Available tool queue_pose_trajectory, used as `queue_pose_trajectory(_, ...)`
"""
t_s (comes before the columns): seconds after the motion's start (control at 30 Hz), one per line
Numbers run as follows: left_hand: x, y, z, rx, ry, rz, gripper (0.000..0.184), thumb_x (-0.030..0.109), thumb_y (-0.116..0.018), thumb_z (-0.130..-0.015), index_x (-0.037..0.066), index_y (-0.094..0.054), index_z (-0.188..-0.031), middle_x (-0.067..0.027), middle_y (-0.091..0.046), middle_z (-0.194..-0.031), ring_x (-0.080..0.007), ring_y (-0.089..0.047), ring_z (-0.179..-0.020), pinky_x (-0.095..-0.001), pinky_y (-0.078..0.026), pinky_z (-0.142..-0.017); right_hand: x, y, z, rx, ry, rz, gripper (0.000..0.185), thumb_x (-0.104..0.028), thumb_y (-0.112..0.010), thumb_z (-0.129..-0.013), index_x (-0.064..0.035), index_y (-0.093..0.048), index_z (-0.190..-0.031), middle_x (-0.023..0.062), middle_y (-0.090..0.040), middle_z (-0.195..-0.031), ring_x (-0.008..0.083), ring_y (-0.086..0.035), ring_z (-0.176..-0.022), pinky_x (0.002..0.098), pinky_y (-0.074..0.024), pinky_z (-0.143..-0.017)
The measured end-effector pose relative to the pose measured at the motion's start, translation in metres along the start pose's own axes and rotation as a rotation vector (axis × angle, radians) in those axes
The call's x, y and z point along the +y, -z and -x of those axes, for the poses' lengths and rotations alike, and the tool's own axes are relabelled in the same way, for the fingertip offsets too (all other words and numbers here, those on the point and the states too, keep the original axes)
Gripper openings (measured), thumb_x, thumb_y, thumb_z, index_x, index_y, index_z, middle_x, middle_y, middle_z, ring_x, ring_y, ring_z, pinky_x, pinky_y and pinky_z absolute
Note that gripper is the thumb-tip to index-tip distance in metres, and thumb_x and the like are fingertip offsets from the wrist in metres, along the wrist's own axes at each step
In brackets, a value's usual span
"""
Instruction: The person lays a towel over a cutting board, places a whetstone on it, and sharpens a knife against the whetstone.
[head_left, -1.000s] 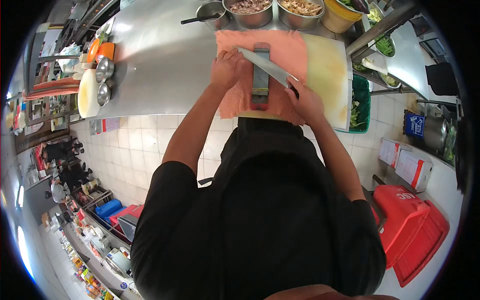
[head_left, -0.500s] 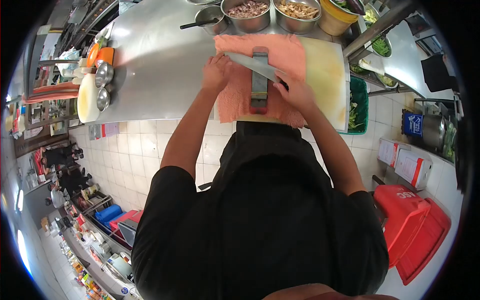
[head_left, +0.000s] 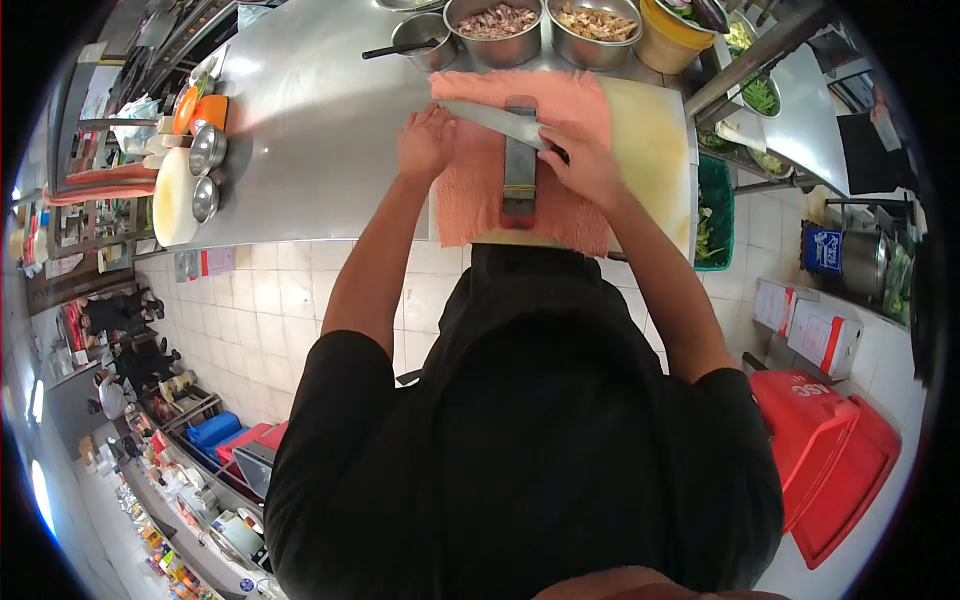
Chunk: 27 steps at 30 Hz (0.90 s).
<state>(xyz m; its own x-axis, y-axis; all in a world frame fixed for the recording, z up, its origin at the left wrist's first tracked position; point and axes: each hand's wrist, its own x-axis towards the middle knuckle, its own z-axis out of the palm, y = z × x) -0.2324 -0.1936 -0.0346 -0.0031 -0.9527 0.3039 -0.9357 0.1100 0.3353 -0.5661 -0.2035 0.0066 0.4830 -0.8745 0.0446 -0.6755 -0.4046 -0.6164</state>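
A large knife (head_left: 492,118) lies across a grey sharpening stone (head_left: 520,165), its blade pointing left. My right hand (head_left: 582,163) is wrapped round its dark handle, right of the stone. At the tip end of the blade is my left hand (head_left: 428,141), its fingers close together and touching the knife near the tip. The stone sits lengthwise in a holder with a red base on a folded orange towel (head_left: 470,205). Under the towel is a pale yellow cutting board (head_left: 650,160), showing on the right side.
Metal pots of chopped food (head_left: 495,22) and a yellow tub (head_left: 668,40) stand at the back. Small metal bowls (head_left: 207,150) are on the left of the steel table (head_left: 310,130). A green basket (head_left: 714,215) is right of the board. People (head_left: 140,362) appear far left.
Both hands and the knife have moved left across the stone. The blade now lies more nearly crosswise. A person's hand and dark clothing show more at the far right.
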Motion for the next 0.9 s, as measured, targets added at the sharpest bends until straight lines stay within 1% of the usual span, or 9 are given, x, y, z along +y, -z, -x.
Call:
queue_pose_trajectory(0.13,0.026,0.018,0.01,-0.133,0.042,-0.092,0.034,0.03,-0.064,-0.099,0.014,-0.072,-0.128,-0.01,-0.064,-0.146,-0.0373,-0.055,-0.135,-0.0535,-0.047,-0.107,-0.006,0.012,0.029,0.007,0.039,-0.033,0.047,-0.037,-0.069,-0.098,-0.0179,-0.065,-0.14,0.0152,-0.075,-0.117,0.0405,-0.071,-0.105,0.0502,-0.0568,-0.091)
queue_pose_trajectory(0.23,0.052,0.026,0.056,-0.103,-0.003,-0.029,0.035,0.028,-0.066,-0.097,0.014,-0.071,-0.129,-0.0079,-0.064,-0.145,-0.0365,-0.055,-0.134,-0.0536,-0.046,-0.107,-0.006,0.008,0.079,-0.049,-0.096,-0.038,0.051,-0.041,-0.07,-0.097,-0.0201,-0.063,-0.142,0.0173,-0.074,-0.12,0.043,-0.071,-0.105,0.0518,-0.0566,-0.09)
queue_pose_trajectory(0.33,0.055,0.02,0.069,-0.032,0.017,0.052,0.036,0.028,-0.069,-0.096,0.013,-0.07,-0.13,-0.0057,-0.064,-0.144,-0.036,-0.055,-0.134,-0.0538,-0.046,-0.106,-0.004,0.011,0.083,-0.108,-0.204,0.044,0.054,-0.037,-0.072,-0.094,-0.0213,-0.061,-0.144,0.018,-0.074,-0.113,0.043,-0.072,-0.1,0.0526,-0.0576,-0.085)
queue_pose_trajectory(0.43,0.047,0.021,0.063,-0.026,-0.014,0.063,0.038,0.028,-0.071,-0.095,0.015,-0.069,-0.131,-0.0051,-0.063,-0.144,-0.0356,-0.055,-0.133,-0.0539,-0.046,-0.105,0.004,0.014,0.081,0.014,-0.014,0.156,0.053,-0.037,-0.073,-0.095,-0.0233,-0.061,-0.145,0.0159,-0.073,-0.105,0.0398,-0.073,-0.094,0.0505,-0.0585,-0.079)
queue_pose_trajectory(0.53,0.048,0.023,0.063,-0.059,-0.021,-0.013,0.037,0.026,-0.071,-0.095,0.015,-0.069,-0.13,-0.005,-0.064,-0.143,-0.0359,-0.056,-0.131,-0.0532,-0.047,-0.104,-0.004,0.024,0.1,-0.06,-0.137,0.238,0.053,-0.042,-0.071,-0.096,-0.0261,-0.061,-0.145,0.0138,-0.071,-0.097,0.0388,-0.072,-0.09,0.0514,-0.0577,-0.078)
queue_pose_trajectory(0.63,0.057,0.019,0.068,-0.007,-0.042,0.048,0.035,0.023,-0.07,-0.096,0.012,-0.07,-0.13,-0.0117,-0.064,-0.144,-0.0422,-0.058,-0.128,-0.0533,-0.046,-0.108,-0.012,0.027,0.116,-0.125,-0.196,0.231,0.052,-0.047,-0.067,-0.099,-0.0275,-0.06,-0.148,0.0149,-0.071,-0.097,0.0397,-0.072,-0.091,0.0517,-0.0576,-0.076)
queue_pose_trajectory(0.73,0.046,0.01,0.059,0.001,-0.023,0.052,0.034,0.025,-0.069,-0.096,0.016,-0.07,-0.129,-0.0073,-0.064,-0.143,-0.0369,-0.057,-0.13,-0.0528,-0.048,-0.104,0.0,0.012,0.099,0.019,-0.107,0.188,0.05,-0.05,-0.063,-0.102,-0.0275,-0.06,-0.147,0.0165,-0.073,-0.101,0.0412,-0.072,-0.09,0.0533,-0.0575,-0.077)
queue_pose_trajectory(0.83,-0.003,-0.006,0.034,0.09,-0.072,0.098,0.034,0.025,-0.069,-0.095,0.016,-0.072,-0.127,-0.0094,-0.064,-0.144,-0.0365,-0.057,-0.13,-0.0533,-0.048,-0.103,0.001,0.001,0.048,0.039,-0.071,0.122,0.048,-0.051,-0.063,-0.102,-0.0305,-0.062,-0.146,0.0144,-0.073,-0.113,0.0393,-0.073,-0.094,0.0512,-0.059,-0.078)
queue_pose_trajectory(0.9,-0.008,0.003,0.022,0.066,-0.04,0.022,0.033,0.025,-0.069,-0.096,0.016,-0.073,-0.127,-0.0099,-0.064,-0.144,-0.0373,-0.057,-0.13,-0.0537,-0.047,-0.105,0.007,-0.005,0.031,0.046,-0.035,0.147,0.048,-0.052,-0.062,-0.102,-0.0296,-0.062,-0.145,0.0156,-0.073,-0.115,0.04,-0.073,-0.096,0.0521,-0.0587,-0.08)
